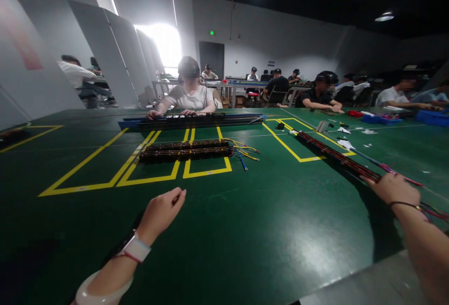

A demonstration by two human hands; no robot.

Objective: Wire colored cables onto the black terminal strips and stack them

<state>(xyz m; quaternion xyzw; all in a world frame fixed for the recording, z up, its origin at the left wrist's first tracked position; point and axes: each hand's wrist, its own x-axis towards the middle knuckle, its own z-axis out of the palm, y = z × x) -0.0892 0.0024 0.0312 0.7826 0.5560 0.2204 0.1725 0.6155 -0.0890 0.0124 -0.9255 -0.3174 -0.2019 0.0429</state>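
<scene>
The right hand (394,188) grips the near end of a slim, dark wired strip (336,156) — rigid-looking, streaked red — slanting across a yellow tape outline (308,159). The left hand (164,212) is loosely fisted over the glossy green tabletop (245,230), near ribbed black strips (185,149) trailing coloured leads (247,151).

The window (163,45) glares white (the tabletop (308,249) shines too) amid dimness.

On the table (245,225), wired bars (185,151) lie in front of the rails (196,121), left of the strip (337,156) at the right hand (394,188).
</scene>
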